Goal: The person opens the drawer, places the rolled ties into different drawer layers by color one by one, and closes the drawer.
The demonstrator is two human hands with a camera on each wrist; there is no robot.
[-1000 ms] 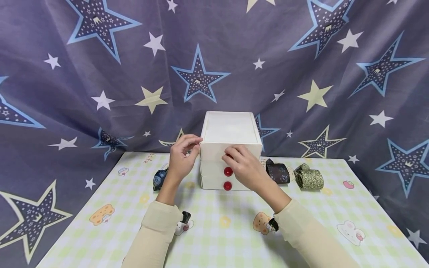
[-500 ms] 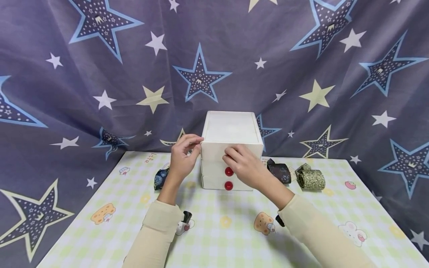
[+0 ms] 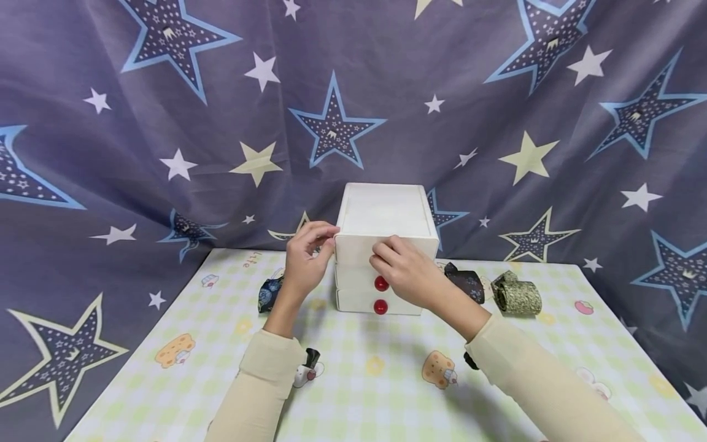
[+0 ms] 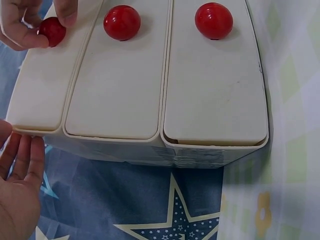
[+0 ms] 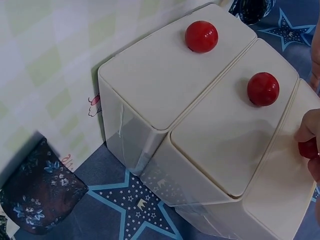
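A white cabinet of three stacked drawers [image 3: 386, 209] stands at the back middle of the table, every drawer pushed in. My right hand [image 3: 405, 270] pinches the top drawer's round red knob [image 4: 52, 32] between thumb and fingers; the head view hides that knob behind the hand. My left hand [image 3: 309, 258] rests against the top drawer's left side, fingers nearly straight along the wall and thumb at the front corner. Below are the red middle knob [image 3: 381, 283] and bottom knob [image 3: 380, 307].
Rolled neckties lie on the checked tablecloth [image 3: 375, 399]: a dark floral one [image 3: 466, 285] and a green patterned one [image 3: 517, 294] right of the cabinet, a blue one [image 3: 269, 294] to its left. A star-printed curtain [image 3: 221, 123] hangs close behind.
The head view has shifted slightly, so everything sits a little further right. Both hands keep their places on the cabinet; the right forearm has swung slightly outward.
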